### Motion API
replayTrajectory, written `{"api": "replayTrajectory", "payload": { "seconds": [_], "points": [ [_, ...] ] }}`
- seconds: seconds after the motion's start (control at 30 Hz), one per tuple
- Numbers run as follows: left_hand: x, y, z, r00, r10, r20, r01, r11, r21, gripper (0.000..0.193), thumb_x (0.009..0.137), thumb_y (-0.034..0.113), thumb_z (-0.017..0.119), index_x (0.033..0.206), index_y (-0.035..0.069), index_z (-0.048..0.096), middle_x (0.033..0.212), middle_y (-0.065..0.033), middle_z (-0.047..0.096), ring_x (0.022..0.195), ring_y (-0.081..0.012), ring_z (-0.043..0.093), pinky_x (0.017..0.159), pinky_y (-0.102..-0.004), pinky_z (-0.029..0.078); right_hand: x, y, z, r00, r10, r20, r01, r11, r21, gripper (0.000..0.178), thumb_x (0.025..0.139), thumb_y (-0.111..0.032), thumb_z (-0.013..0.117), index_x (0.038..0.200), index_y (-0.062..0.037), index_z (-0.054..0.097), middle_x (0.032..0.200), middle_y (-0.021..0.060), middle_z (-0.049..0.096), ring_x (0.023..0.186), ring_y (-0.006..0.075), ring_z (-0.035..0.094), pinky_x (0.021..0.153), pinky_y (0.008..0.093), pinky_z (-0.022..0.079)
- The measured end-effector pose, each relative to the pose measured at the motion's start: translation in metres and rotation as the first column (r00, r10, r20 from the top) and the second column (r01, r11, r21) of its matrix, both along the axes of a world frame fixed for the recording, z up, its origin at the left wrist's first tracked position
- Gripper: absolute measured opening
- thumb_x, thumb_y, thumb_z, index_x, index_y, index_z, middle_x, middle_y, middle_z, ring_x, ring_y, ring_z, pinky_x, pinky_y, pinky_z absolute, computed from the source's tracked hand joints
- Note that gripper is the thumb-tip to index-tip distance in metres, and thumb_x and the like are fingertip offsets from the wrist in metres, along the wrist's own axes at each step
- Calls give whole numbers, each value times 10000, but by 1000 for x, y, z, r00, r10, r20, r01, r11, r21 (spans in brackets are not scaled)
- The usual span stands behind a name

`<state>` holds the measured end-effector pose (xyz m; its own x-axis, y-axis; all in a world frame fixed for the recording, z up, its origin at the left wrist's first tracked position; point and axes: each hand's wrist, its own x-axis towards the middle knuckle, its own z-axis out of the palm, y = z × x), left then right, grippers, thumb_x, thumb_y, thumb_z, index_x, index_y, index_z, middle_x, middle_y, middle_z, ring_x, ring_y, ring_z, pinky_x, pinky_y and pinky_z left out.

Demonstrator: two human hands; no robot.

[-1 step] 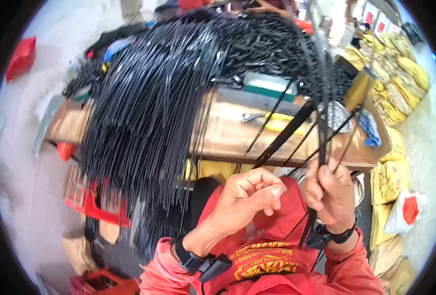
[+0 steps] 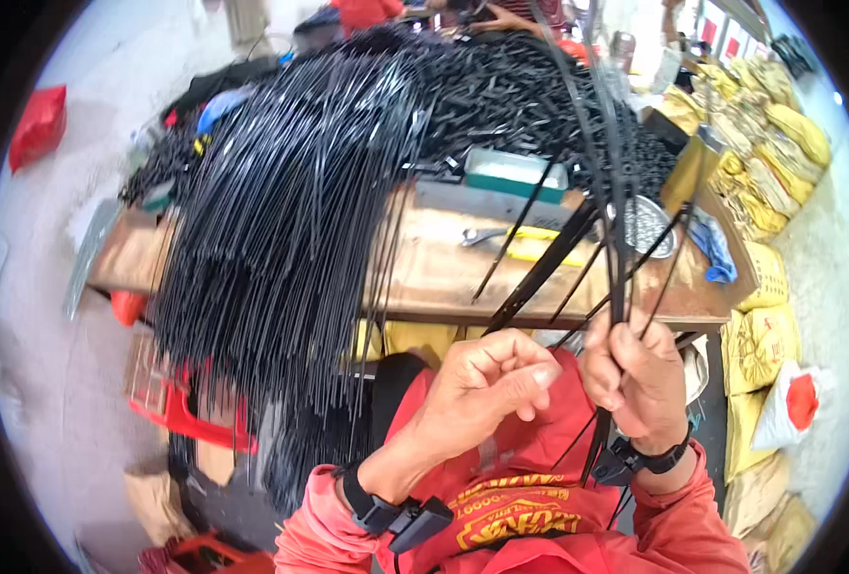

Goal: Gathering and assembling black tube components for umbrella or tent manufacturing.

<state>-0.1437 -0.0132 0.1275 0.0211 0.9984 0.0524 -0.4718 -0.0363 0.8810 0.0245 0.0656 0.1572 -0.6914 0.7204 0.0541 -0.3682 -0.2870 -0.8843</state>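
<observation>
Several long, thin black strips (image 2: pixel 617 268) are gripped in my right hand (image 2: pixel 635 373). They fan upward over the table, and their lower ends hang below the hand in front of a red apron (image 2: pixel 529 478). My left hand (image 2: pixel 496 383) is close by on the left, fingers curled and thumb against the forefinger; whatever may be between them is hidden. To the left, a large heap of long black strips (image 2: pixel 281 210) lies across the wooden table (image 2: pixel 434 258) and droops over its near edge.
Yellow-handled pliers (image 2: pixel 529 242), a teal tray (image 2: pixel 515 174) and a round dish of small shiny parts (image 2: pixel 652 230) stand on the table. Short black pieces (image 2: pixel 501 96) are piled behind them. Another person's arm (image 2: pixel 510 21) shows at the far side. Yellow sacks (image 2: pixel 764 277) line the right.
The view has shifted slightly, and the strips' upper ends appear a little farther left. Both hands keep nearly the same pose, the right one still gripping the strips.
</observation>
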Motion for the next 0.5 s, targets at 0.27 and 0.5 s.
{"api": "replayTrajectory", "payload": {
  "seconds": [0.27,0.5],
  "points": [
    [-25,3,5,864,93,-494,-77,996,51,132,860,133,579,875,4,603,686,-19,595,600,-56,547,539,-191,448,0,8,-3,1000,-2,18,4,998,-58,162,896,-167,490,849,-12,492,557,23,428,440,81,374,377,197,271],
    [-68,-85,52,562,410,-718,-443,883,158,95,838,104,587,822,10,590,642,5,562,558,-38,501,504,-179,417,-18,-41,-29,900,388,-197,-407,911,-66,226,805,-104,596,703,-36,407,522,66,419,391,103,342,339,215,268]
  ]
}}
